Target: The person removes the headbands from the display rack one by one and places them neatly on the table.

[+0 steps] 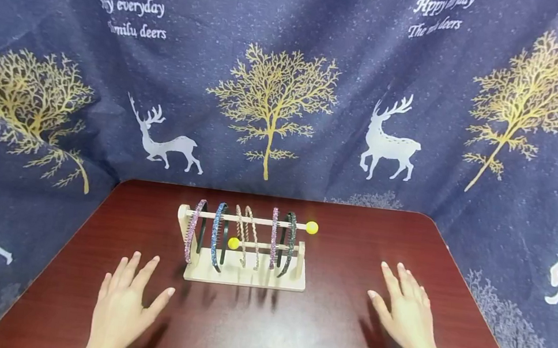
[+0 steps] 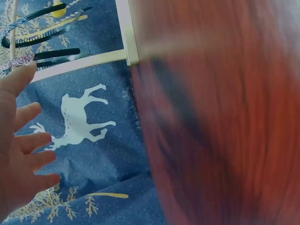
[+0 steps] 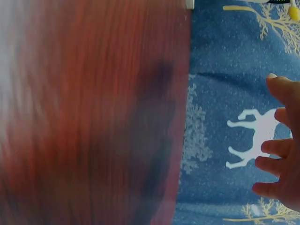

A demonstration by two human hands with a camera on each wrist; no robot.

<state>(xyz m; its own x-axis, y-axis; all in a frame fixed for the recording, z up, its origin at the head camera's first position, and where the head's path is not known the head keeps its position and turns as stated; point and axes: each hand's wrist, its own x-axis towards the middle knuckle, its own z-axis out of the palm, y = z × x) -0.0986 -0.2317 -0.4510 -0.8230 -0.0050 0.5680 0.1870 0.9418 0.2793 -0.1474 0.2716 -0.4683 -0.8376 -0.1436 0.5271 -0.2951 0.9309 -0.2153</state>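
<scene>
A pale wooden rack (image 1: 245,278) with two horizontal rods stands on the table, a yellow ball on the end of each rod. Several headbands hang on it: a pink glittery headband (image 1: 192,230) at the left, a blue headband (image 1: 216,236) beside it, thin braided beige headbands (image 1: 245,236) in the middle, and a second pink headband (image 1: 273,237) near a dark green headband (image 1: 290,245) at the right. My left hand (image 1: 121,305), fingers spread, is left of the rack and in front of it. To the right, my right hand (image 1: 407,317) also has its fingers extended. Both hands hold nothing.
The reddish-brown wooden table (image 1: 331,343) has a glossy top with a bright reflection near the front. Behind it and along both sides hangs a dark blue cloth (image 1: 318,22) printed with white deer and golden trees.
</scene>
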